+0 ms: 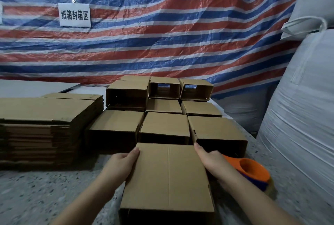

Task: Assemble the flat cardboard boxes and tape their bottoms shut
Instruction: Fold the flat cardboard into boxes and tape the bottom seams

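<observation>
- Folded-up cardboard box (pixel 168 176) sits on the speckled table (pixel 54 188), right in front of the rows of finished boxes (pixel 162 125).
- Left hand (pixel 121 163) is flat against the box's left side, fingers straight.
- Right hand (pixel 211 161) is pressed along its right side the same way.
- Orange tape dispenser (pixel 253 170) is just right of the box.
- Flat stack (pixel 45 125) is off to the box's left.

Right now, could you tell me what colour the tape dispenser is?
Orange, with a blue part beneath, on the tape dispenser; head view.

Both hands (pixel 120 163) (pixel 214 162) forward, fingers extended
</observation>
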Tool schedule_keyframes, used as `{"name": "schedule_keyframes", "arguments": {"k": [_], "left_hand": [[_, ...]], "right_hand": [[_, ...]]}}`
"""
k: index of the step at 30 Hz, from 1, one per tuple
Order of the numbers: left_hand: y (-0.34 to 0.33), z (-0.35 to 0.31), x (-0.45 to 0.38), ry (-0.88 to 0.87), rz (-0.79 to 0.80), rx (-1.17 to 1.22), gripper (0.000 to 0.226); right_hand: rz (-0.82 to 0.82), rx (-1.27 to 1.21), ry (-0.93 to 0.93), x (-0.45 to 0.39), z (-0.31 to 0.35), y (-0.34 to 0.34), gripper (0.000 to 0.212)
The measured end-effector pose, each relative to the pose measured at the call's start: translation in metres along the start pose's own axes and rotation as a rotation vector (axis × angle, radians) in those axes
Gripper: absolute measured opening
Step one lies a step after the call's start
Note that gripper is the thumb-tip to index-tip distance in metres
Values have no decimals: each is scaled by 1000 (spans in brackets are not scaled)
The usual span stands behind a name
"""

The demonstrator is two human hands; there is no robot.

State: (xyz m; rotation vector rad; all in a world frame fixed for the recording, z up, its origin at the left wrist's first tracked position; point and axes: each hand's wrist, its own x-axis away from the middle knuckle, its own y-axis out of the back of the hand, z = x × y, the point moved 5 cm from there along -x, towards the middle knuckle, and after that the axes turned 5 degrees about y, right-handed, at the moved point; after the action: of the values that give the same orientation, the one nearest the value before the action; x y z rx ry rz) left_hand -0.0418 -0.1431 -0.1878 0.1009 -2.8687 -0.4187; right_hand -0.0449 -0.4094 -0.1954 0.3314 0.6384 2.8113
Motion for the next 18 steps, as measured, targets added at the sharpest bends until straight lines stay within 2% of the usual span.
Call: {"name": "schedule_keyframes", "arguments": {"k": [4, 9, 13, 15, 18], "left_hand": [[-2, 2, -4, 12, -50, 18, 41], [8, 10, 4, 64, -30, 127, 45], [6, 31, 29, 79, 44, 149, 26], [6, 20, 41, -17, 3, 142, 19], [17, -20, 49, -184, -37, 199, 16]], "right_hand": [[-19, -4, -46, -7, -6, -4, 82], [-50, -122, -92, 6, -24, 6, 74], [12, -256, -154, 38, -44, -9, 48], [53, -238, -23, 54, -30, -13, 41], [-20, -298, 118, 66, 17, 12, 13]]}}
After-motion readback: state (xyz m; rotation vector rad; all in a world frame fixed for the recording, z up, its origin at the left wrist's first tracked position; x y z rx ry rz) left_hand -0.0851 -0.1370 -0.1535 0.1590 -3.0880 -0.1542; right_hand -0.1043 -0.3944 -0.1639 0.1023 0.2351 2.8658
